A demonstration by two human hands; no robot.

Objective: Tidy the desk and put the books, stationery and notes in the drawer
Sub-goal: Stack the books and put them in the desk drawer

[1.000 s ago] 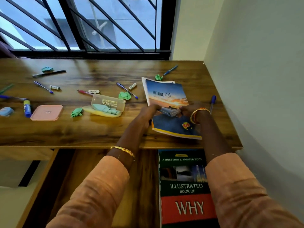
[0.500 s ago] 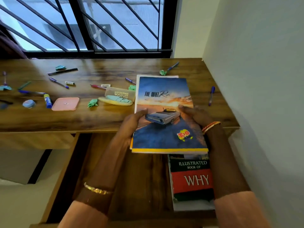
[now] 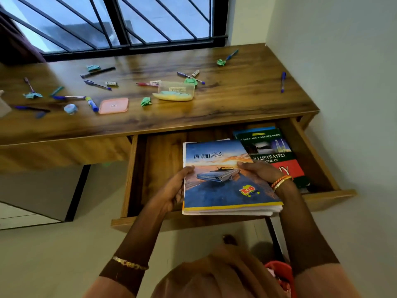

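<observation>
Both hands, left (image 3: 171,190) and right (image 3: 261,172), had a grip pinching the notebook (image 3: 225,179) over the drawer (image 3: 159,151); next it probably needed lowering beside the book (image 3: 272,155).

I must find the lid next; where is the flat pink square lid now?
In the head view the flat pink square lid lies on the wooden desk, left of centre, between the blue glue stick and a crumpled green note.

peach sleeves (image 3: 322,282) pushed up both forearms, a thin gold bangle (image 3: 130,263) on the left wrist, orange and gold bangles (image 3: 281,182) on the right.
</observation>
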